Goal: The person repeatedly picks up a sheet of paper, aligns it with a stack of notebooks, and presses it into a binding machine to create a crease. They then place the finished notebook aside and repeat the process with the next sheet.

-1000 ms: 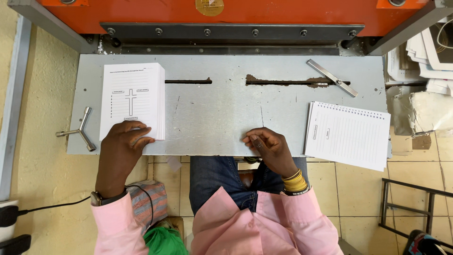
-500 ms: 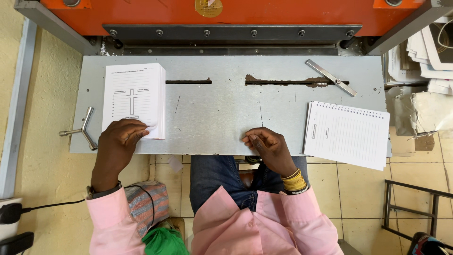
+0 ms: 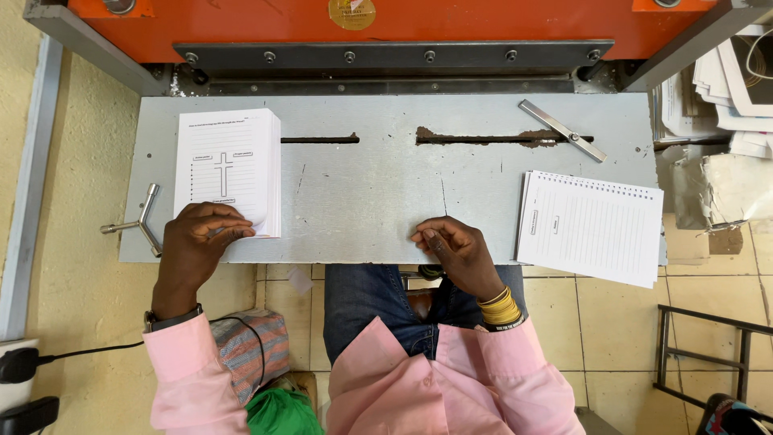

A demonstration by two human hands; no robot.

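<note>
Head view looks straight down on a stack of white printed sheets (image 3: 229,169) lying on the left part of a scuffed grey metal table (image 3: 370,201), its top sheet showing a cross outline and ruled lines. The left hand (image 3: 197,242) rests on the stack's near edge, fingers (image 3: 233,233) curled over the bottom right corner of the top sheet, pressing it rather than clamped round anything. The right hand (image 3: 455,246) lies at the table's near edge, well apart from the stack, fingers drawn loosely together and holding nothing I can make out. Yellow bangles (image 3: 501,308) ring that wrist.

On the right part of the table sits a white ruled pad with punched holes along its top edge (image 3: 592,225), slightly askew. A flat metal bar (image 3: 562,130) lies tilted beside a rusty slot (image 3: 499,137). A round yellow label (image 3: 352,12) sits on the orange machine body (image 3: 386,24) behind. A T-shaped metal wrench (image 3: 138,221) pokes out at the table's left edge.
</note>
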